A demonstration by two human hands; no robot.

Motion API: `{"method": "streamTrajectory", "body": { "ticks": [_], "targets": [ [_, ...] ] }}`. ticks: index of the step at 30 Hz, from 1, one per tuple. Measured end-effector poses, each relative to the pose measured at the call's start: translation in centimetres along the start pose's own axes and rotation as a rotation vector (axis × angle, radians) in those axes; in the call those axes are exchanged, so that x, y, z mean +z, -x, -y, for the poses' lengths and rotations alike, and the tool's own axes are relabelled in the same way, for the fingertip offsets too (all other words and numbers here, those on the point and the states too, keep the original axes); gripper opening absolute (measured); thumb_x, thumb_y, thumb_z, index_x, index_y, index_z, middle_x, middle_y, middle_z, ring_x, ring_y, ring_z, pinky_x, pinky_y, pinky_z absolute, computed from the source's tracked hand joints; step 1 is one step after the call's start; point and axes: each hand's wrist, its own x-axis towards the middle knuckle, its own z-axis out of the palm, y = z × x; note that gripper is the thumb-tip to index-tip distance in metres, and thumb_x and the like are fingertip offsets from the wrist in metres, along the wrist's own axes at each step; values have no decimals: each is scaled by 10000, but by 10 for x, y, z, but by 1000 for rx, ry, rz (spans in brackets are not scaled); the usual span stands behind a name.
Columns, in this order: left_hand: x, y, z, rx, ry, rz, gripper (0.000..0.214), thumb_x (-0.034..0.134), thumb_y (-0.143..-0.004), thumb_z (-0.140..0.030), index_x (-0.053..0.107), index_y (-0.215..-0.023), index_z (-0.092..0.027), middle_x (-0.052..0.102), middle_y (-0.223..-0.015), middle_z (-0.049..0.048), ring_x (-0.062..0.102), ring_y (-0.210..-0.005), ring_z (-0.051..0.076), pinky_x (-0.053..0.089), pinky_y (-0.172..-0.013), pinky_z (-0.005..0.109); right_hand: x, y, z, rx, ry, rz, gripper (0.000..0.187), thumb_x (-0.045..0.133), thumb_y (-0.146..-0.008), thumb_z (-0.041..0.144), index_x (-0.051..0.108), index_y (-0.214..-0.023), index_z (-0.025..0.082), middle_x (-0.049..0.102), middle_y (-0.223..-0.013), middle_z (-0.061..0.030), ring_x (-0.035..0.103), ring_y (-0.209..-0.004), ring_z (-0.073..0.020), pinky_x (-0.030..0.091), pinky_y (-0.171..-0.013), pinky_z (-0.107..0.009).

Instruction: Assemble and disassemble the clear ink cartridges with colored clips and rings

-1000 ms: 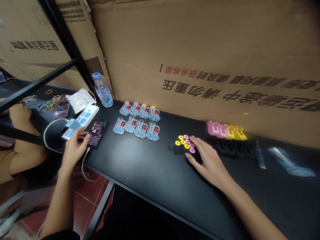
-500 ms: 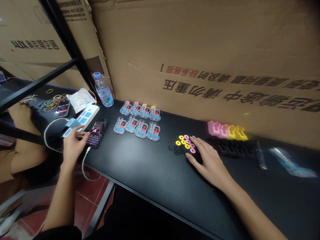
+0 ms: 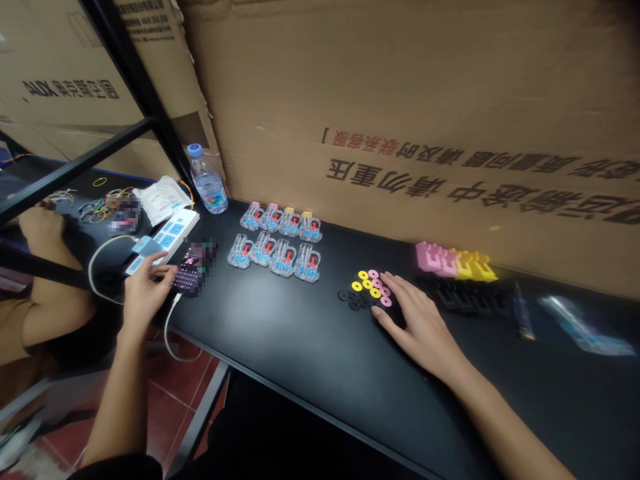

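My left hand [image 3: 146, 285] is at the left edge of a phone [image 3: 189, 270] lying on the table, partly blurred out. Its fingers are loosely bent with a small gap between them, and they do not grip the phone. My right hand [image 3: 417, 320] rests on the table with fingers spread. Beside its fingertips and thumb lies a flat cluster of small rings: yellow rings [image 3: 367, 284], pink rings [image 3: 385, 292] and black rings [image 3: 354, 303]. Two rows of clear plastic pieces with red and blue parts [image 3: 285, 257] lie between my hands.
Pink clips [image 3: 436, 260], yellow clips [image 3: 476, 265] and dark parts [image 3: 467, 297] stand right of my hand. Farther right are a thin tool [image 3: 523, 313] and a plastic bag [image 3: 585, 325]. A bottle [image 3: 209, 183], power strip [image 3: 173, 235] and another person's arm [image 3: 55, 260] are left. Cardboard [image 3: 400, 100] stands behind.
My left hand has shifted very slightly left, away from the phone. My right hand and the rings have stayed in place.
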Motion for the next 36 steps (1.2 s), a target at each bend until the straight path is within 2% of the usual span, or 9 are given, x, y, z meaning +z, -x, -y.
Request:
{"method": "streamTrajectory", "body": {
  "ticks": [6, 16, 20, 24, 29, 36],
  "targets": [
    [-1, -1, -2, 0, -48, -23, 466, 723, -900, -479, 731, -1304, -247, 847, -976, 56, 822, -1049, 302, 618, -1037, 458, 0, 0, 0, 0, -12, 5, 687, 471, -1085, 564, 384, -1675, 224, 553, -1641, -179, 524, -1517, -404, 470, -1202, -605],
    [0, -3, -3, -8, -62, -19, 562, 792, -844, -515, 719, -1337, -255, 846, -951, 45, 833, -964, 281, 623, -988, 428, 1, 0, 0, -2, -5, -1, 676, 470, -1086, 561, 397, -1666, 221, 561, -1635, -178, 528, -1517, -395, 479, -1197, -589],
    [1, -6, -4, -1, -103, -26, 517, 758, -882, -523, 713, -1333, -274, 845, -968, 36, 827, -960, 273, 615, -962, 407, 0, 0, 0, 1, -12, -5, 686, 472, -1082, 569, 397, -1671, 226, 560, -1636, -178, 530, -1514, -404, 478, -1195, -605],
    [5, -7, -15, 26, -224, 20, 511, 718, -929, -566, 681, -1368, -306, 845, -1040, 29, 812, -991, 284, 599, -905, 396, 0, 0, 0, 6, -16, -5, 692, 476, -1080, 560, 380, -1687, 242, 556, -1643, -172, 528, -1518, -409, 474, -1197, -614],
    [12, -7, -25, 57, -260, 77, 680, 747, -878, -681, 636, -1429, -298, 824, -1133, 57, 786, -987, 290, 577, -834, 374, 2, 0, -1, 1, -6, -12, 691, 482, -1080, 561, 383, -1684, 240, 564, -1637, -169, 532, -1514, -400, 485, -1192, -602],
    [15, -7, -22, 57, -256, 110, 814, 784, -815, -733, 588, -1478, -303, 795, -1198, 67, 763, -986, 285, 567, -825, 363, 2, 0, -1, -8, -1, -13, 687, 479, -1083, 555, 381, -1683, 236, 560, -1639, -171, 532, -1513, -398, 487, -1191, -593]
  ]
}}
